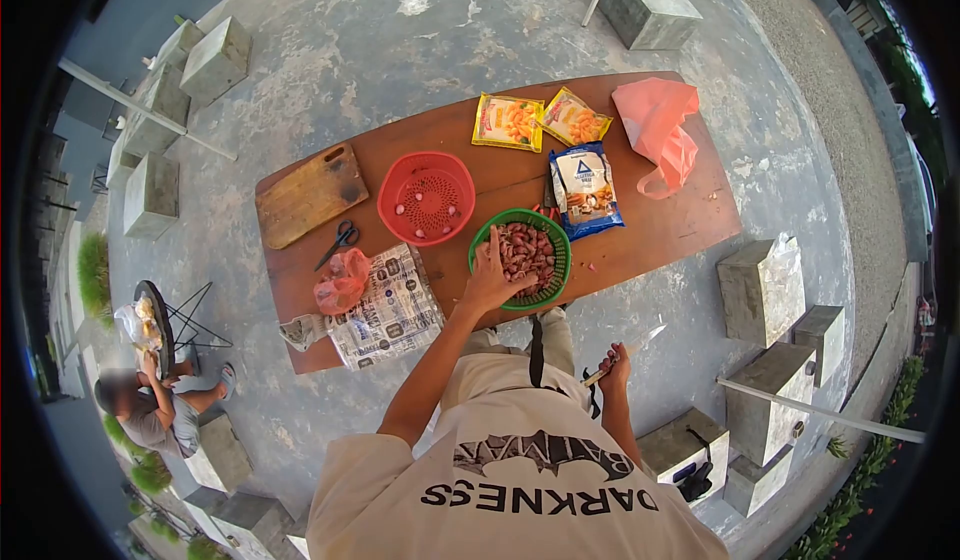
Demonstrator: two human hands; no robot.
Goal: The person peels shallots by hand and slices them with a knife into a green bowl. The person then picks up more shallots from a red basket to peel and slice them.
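Note:
My left hand (487,278) reaches over the rim of a green plastic basket (478,243) and rests on the small reddish shallots (530,257) heaped in it. Its fingers are spread, and nothing shows clearly held between them. Low beside my body, off the table's near edge, my right hand (615,368) is closed around a knife (648,338), its blade pointing up and to the right. Left of the green basket stands a red plastic basket (400,215) with several peeled-looking shallots (420,198) on its bottom.
The brown table (660,235) also holds a wooden cutting board (310,195), scissors (340,243), a red plastic bag (342,280), newspaper (385,310), yellow packets (508,122), a blue-white packet (586,190) and a pink bag (655,125). Another person (165,410) sits at lower left.

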